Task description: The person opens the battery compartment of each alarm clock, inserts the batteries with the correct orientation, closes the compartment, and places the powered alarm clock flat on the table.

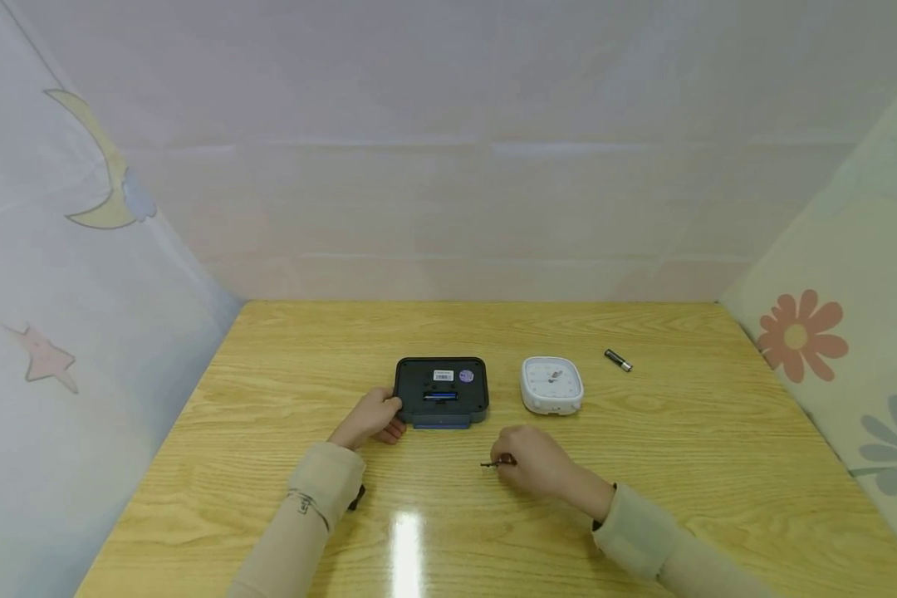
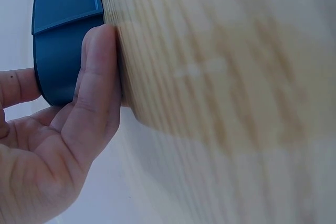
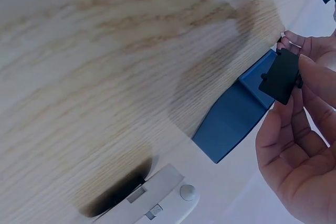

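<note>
A dark rectangular battery-powered device (image 1: 422, 370) lies back side up on the table, a blue battery (image 1: 440, 396) showing in its open compartment. At its left front corner, my left hand (image 1: 374, 415) grips it, thumb on one side and fingers on the other; the left wrist view shows its blue-black edge (image 2: 55, 72) between them. My right hand (image 1: 531, 461) pinches a small black battery cover (image 3: 282, 77) between thumb and fingers, with little tabs along the cover's edges. That hand is in front of the device, to its right, apart from it.
Right of the device stands a white alarm clock (image 1: 551, 386), its dial facing up. A loose black-and-silver battery (image 1: 618, 360) lies farther right on the wooden table (image 1: 680, 448). Patterned cloth walls (image 1: 448, 224) enclose the back and sides.
</note>
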Motion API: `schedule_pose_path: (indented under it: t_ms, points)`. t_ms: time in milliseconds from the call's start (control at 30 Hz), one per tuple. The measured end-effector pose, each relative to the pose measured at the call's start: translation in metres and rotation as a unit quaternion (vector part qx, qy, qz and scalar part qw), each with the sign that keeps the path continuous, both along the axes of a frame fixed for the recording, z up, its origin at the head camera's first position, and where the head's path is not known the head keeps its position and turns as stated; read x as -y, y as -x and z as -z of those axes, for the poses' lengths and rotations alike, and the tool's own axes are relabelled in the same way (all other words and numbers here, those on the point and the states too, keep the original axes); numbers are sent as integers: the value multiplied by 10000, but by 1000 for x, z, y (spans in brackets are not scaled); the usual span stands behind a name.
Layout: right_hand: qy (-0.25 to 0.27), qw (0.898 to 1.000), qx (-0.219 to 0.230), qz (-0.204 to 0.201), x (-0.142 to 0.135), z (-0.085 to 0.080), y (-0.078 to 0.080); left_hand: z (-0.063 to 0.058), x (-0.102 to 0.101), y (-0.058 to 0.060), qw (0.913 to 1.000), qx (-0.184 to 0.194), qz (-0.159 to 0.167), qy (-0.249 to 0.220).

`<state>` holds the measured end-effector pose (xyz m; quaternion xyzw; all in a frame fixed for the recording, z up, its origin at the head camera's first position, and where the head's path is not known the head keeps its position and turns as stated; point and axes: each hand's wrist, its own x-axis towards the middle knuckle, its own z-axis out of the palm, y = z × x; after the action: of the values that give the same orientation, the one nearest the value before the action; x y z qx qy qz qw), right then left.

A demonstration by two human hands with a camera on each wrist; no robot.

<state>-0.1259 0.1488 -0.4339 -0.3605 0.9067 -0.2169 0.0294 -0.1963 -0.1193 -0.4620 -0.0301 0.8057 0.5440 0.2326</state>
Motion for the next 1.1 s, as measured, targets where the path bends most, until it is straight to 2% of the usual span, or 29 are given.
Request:
schedule_pose_path:
  t_ms: [333,733,1100]
  points:
    - [-23,9995,78,313,7,-6,6,1,1,2,10000,16,-4,-7]
    - [245,9984,-224,463,17,-13,15,-2,-1,1,10000,42,-22,12]
    - [426,9975,-464,331,26,-16,28,-2,-1,0,10000,3,-55,55]
